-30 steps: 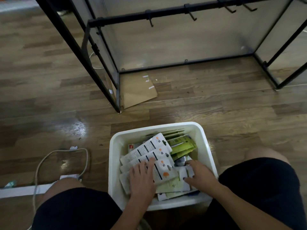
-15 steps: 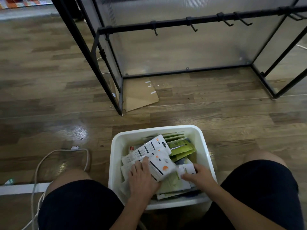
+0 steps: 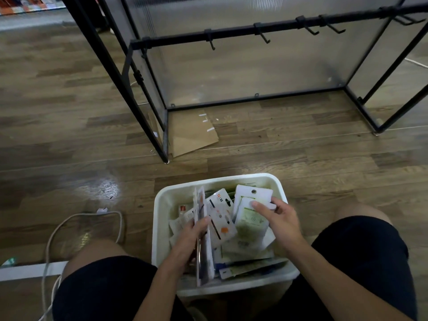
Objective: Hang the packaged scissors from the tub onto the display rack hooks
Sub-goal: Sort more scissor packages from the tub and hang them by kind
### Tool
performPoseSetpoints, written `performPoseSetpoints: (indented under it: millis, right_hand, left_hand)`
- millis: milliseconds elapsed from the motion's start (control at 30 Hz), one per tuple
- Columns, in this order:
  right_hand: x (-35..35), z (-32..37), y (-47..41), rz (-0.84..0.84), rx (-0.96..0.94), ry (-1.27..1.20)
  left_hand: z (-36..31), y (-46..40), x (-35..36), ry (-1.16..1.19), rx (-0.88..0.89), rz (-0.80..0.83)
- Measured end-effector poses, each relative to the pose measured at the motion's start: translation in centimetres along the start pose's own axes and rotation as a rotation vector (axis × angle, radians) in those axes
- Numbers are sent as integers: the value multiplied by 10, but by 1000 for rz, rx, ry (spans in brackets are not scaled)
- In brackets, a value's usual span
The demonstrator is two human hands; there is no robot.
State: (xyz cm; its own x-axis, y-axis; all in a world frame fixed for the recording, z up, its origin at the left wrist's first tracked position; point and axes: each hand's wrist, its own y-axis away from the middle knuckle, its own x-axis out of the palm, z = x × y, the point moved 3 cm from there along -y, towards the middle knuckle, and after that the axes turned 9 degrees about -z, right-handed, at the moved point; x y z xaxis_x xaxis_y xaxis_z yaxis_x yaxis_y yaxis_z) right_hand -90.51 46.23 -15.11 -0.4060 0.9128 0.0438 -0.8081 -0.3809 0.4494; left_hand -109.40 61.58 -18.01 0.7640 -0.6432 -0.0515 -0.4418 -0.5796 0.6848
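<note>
A white tub (image 3: 162,205) stands on the floor between my knees, filled with several carded scissor packs. My left hand (image 3: 187,242) grips a stack of white-and-orange scissor packs (image 3: 203,228), tipped up on edge in the tub's left half. My right hand (image 3: 278,218) pinches a white-and-green scissor pack (image 3: 251,216) lifted above the heap, its hang hole pointing away from me. The black display rack (image 3: 231,33) stands beyond the tub; its bar carries several bare hooks (image 3: 264,37).
A brown cardboard sheet (image 3: 194,135) lies on the wooden floor at the rack's left foot. A white cable (image 3: 81,218) loops on the floor to my left, near a white strip (image 3: 27,271). My knees in dark shorts flank the tub.
Both hands have lifted packs out of the heap: the left has tipped its stack upright, the right has raised a green pack. The view has tilted so the rack sits lower.
</note>
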Motion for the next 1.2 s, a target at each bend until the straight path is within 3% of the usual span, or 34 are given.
performPoseSetpoints:
  millis: [100,267,600,800,933,1200]
  right_hand:
    - [4,7,-2,-8,42,-55]
    - [14,16,-6,-30,28,-24]
    - [29,37,-26,-99,-56,95]
    - [48,12,-24,5,159,189]
    - [69,-17,-10,-21,255,123]
    - [87,-24,0,-36,63,296]
  left_hand:
    - [5,3,-2,293,-186,56]
    - [0,4,3,683,-314,190]
    - [11,7,1,574,-317,156]
    - [12,7,7,572,-277,57]
    - [10,13,10,550,-280,8]
    - [12,18,9,443,-287,73]
